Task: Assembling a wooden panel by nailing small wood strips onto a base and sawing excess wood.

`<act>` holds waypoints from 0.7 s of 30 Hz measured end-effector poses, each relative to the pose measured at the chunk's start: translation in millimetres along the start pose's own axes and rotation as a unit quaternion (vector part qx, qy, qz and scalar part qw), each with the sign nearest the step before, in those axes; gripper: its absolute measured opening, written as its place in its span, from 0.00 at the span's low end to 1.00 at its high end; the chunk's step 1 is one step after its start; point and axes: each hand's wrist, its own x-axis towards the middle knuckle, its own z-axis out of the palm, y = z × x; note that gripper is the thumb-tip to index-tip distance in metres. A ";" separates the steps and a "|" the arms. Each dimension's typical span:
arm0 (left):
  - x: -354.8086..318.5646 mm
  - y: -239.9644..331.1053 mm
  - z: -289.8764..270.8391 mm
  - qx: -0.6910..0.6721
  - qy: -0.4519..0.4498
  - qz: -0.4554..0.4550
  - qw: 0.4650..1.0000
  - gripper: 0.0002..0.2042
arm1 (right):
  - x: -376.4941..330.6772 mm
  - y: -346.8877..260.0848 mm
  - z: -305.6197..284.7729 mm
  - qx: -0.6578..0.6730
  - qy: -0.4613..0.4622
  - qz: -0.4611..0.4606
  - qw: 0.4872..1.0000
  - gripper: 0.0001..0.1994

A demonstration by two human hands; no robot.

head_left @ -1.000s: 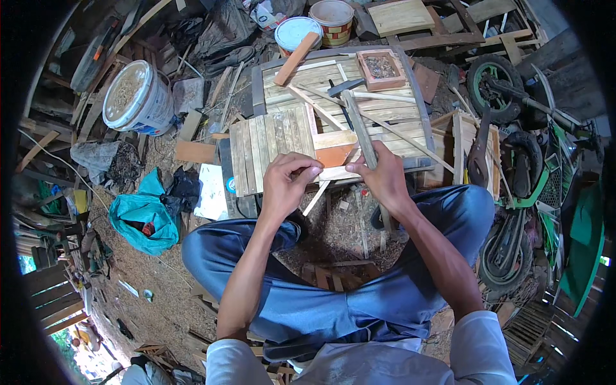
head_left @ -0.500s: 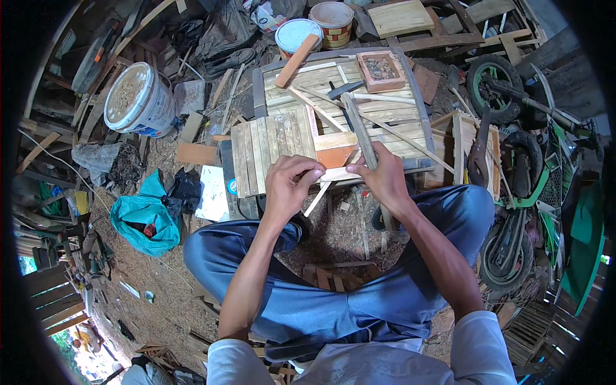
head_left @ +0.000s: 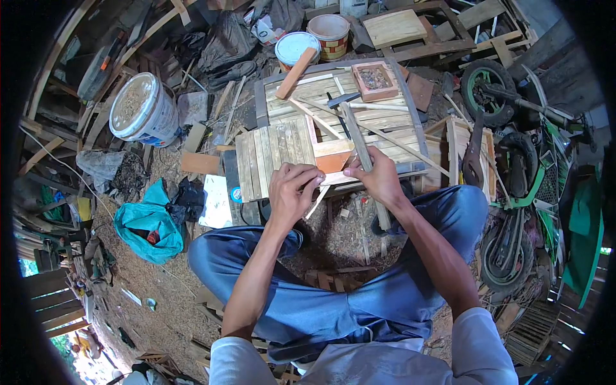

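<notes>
Above the near edge of the slatted wooden table [head_left: 258,151], my two hands meet at a short pale wood strip [head_left: 335,179]. My left hand [head_left: 295,190] has its fingers curled, with thumb and forefinger pinching at the strip's left end. At the other end, my right hand [head_left: 380,176] is closed with its thumb against the strip. A long grey wooden stick [head_left: 356,136] runs beneath my right hand and shows again below it. Just beyond the strip are an orange-brown wood piece [head_left: 332,163] and a pale block [head_left: 333,147].
A hammer [head_left: 343,99], a wooden box of small bits [head_left: 375,79] and a reddish-brown board [head_left: 297,73] lie on the table's far part. A handsaw [head_left: 473,154] leans at right, near a green-framed bike [head_left: 539,176]. Buckets [head_left: 142,109] and a teal bag [head_left: 151,231] stand left.
The view has shifted slightly, so the table sits a little lower in it. Both hands stay at the strip, with only small finger movement.
</notes>
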 end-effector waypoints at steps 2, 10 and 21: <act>-0.5 -0.2 0.7 0.002 0.005 0.001 1.000 0.04 | 1.6 2.1 1.4 -0.001 0.001 -0.005 1.000 0.18; -0.6 0.7 0.8 -0.003 0.010 0.002 1.000 0.04 | 3.5 9.4 1.1 -0.002 0.020 -0.034 0.999 0.17; 1.7 -1.0 0.4 -0.025 0.000 -0.012 1.000 0.03 | 2.8 -0.8 -3.1 -0.044 -0.007 -0.013 0.999 0.17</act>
